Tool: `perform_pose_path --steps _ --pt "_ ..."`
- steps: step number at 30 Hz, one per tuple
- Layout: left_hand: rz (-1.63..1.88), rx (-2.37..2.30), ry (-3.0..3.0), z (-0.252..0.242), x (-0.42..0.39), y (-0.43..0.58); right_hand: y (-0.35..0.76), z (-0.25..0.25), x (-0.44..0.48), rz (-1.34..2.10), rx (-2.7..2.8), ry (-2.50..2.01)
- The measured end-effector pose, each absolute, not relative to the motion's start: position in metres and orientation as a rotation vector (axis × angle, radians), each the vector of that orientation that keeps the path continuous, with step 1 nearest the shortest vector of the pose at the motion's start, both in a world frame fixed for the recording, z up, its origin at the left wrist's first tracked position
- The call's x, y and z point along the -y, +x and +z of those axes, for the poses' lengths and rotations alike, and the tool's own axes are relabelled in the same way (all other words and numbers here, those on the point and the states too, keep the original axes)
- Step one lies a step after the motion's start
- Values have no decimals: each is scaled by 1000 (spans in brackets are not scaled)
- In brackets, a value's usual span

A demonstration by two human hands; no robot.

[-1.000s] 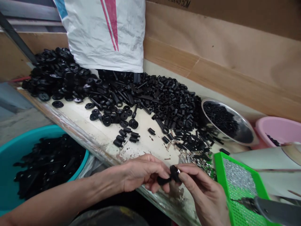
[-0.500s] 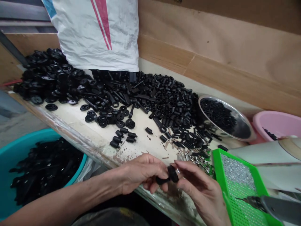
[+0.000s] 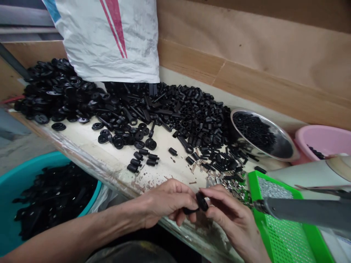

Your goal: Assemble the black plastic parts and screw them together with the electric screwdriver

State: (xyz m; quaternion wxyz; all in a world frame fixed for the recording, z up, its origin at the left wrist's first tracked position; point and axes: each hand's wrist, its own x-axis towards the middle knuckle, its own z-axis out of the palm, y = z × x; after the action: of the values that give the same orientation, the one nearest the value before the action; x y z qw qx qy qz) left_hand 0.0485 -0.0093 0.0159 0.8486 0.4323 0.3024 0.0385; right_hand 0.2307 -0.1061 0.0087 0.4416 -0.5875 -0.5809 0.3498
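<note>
Both my hands hold a small black plastic part (image 3: 201, 202) above the front edge of the bench. It has a round, wheel-like head and a short stem. My left hand (image 3: 167, 202) grips the stem end, and my right hand (image 3: 230, 215) pinches the round head between thumb and fingers. Part of the piece is hidden by my fingers. A grey electric screwdriver (image 3: 307, 212) lies level in the air to the right, its metal tip close to my right hand and not touching it. Whatever holds it is out of view.
Heaps of black plastic parts (image 3: 164, 117) and loose silver metal pieces (image 3: 230, 184) lie on a white bench (image 3: 164, 164). Behind stand a white woven sack (image 3: 106, 40), a steel bowl (image 3: 260, 137) and a pink basin (image 3: 322, 140). A green tray (image 3: 285, 241) and a teal basin (image 3: 35, 182) sit nearby.
The grey screwdriver has swung up and left across the green tray, its tip now near my right hand. My hands stay nearly still on the black part, and the view has drifted slightly.
</note>
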Motion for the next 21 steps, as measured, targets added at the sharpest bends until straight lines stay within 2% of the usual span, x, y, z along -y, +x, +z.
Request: perform_pose_path --steps 17,21 --pt "138 -701 991 17 14 48 231 11 107 869 1601 -1489" --pt "65 -608 896 13 10 43 230 12 107 918 1612 -1455"
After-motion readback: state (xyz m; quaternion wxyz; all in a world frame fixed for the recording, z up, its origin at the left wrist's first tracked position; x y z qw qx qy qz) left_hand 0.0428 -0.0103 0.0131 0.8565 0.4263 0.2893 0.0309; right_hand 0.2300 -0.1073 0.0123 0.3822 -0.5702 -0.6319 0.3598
